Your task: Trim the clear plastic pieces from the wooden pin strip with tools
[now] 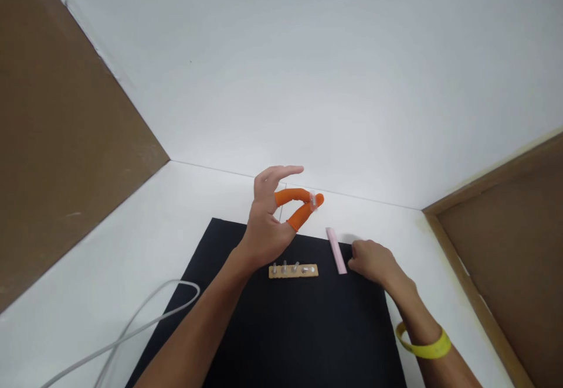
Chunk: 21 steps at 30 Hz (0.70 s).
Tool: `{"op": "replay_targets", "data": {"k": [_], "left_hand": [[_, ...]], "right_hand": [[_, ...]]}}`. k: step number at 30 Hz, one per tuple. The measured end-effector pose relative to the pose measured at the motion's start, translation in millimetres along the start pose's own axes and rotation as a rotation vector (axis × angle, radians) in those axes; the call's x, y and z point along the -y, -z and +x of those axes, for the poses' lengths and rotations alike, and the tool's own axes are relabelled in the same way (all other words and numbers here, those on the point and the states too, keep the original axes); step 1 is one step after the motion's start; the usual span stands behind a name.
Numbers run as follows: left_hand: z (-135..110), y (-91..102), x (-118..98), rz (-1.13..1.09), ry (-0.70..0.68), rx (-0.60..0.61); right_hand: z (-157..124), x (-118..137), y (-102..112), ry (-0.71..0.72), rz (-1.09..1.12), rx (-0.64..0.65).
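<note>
My left hand (268, 224) is raised above the back edge of the black mat (303, 335). Orange covers sleeve its thumb and index finger, whose tips pinch a small clear plastic piece (313, 201); the other fingers are lifted away. Below it on the mat lies a tan strip (294, 272) carrying several small clear, peg-like pieces, some upright and some tilted. My right hand (372, 259) rests closed at the mat's right back edge, its curled fingers hiding whatever may be inside. Just left of it, a flat pink strip (336, 251) lies across the mat's back edge.
A pale cable (145, 324) loops over the mat's left edge. White surface (211, 189) surrounds the mat, with a white wall (299, 83) behind. Brown panels stand at the left (65, 124) and right (514, 230). A yellow band (426, 350) circles my right wrist.
</note>
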<state>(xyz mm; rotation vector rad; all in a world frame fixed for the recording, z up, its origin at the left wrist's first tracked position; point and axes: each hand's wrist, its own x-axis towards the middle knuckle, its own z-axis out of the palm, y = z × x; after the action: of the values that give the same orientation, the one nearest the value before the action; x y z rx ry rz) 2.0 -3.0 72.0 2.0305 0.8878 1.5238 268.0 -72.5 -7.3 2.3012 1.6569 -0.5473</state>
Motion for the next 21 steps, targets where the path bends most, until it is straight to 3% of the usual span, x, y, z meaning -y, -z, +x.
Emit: {"op": "replay_targets", "data": {"k": [3,6,11,18,21], "left_hand": [[5,-3.2,4,0.006,-0.031,0.016],[8,-6.8,9,-0.009,-0.035,0.025],[14,-10.5,16,-0.056,0.009,0.012],[34,-8.6,17,-0.181,0.024,0.02],[36,-7.2,15,-0.207,0.018,0.046]], "right_hand": [[-12,-14,11,-0.027,0.317,0.11],[-32,-21,25,0.042,0.67,0.12],[-57,-1,55,0.308,1.126,-0.11],[-59,58,93,0.674,1.481,-0.416],[-54,75,100,0.782,1.523,-0.467]]}}
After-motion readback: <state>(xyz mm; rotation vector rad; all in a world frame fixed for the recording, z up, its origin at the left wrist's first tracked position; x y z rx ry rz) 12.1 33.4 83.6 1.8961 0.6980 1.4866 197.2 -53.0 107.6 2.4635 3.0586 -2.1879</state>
